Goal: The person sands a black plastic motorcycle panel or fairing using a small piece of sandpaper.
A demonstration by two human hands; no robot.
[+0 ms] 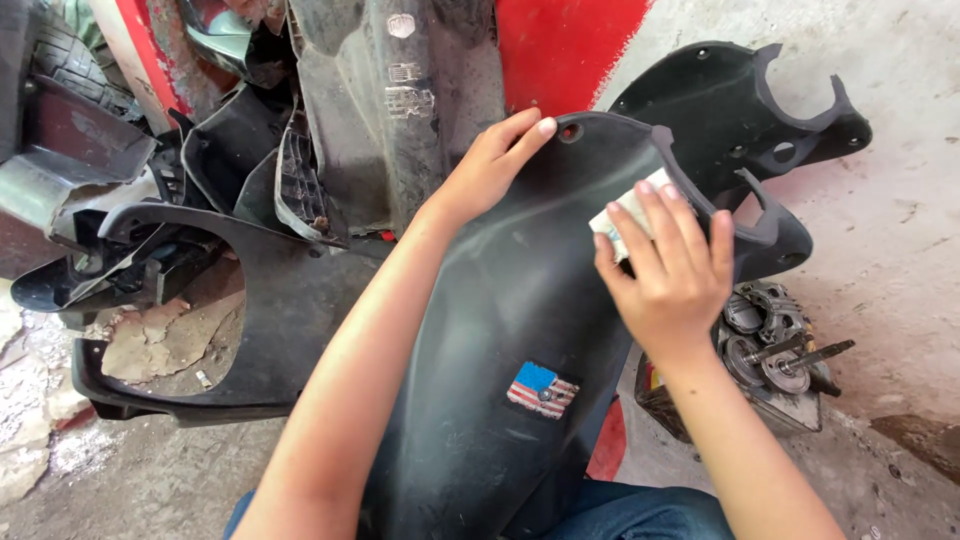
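A large black plastic scooter body panel rests across my lap, with a small striped flag sticker low on its face. My left hand grips the panel's upper edge beside a round hole. My right hand presses a small pale folded pad, perhaps sandpaper, flat against the panel's upper right side. Most of the pad is hidden under my fingers.
Another black panel lies on the concrete at the upper right. Several more dark scooter panels pile up at the left. A metal engine part with shafts sits on the ground at my right. A red painted wall stands behind.
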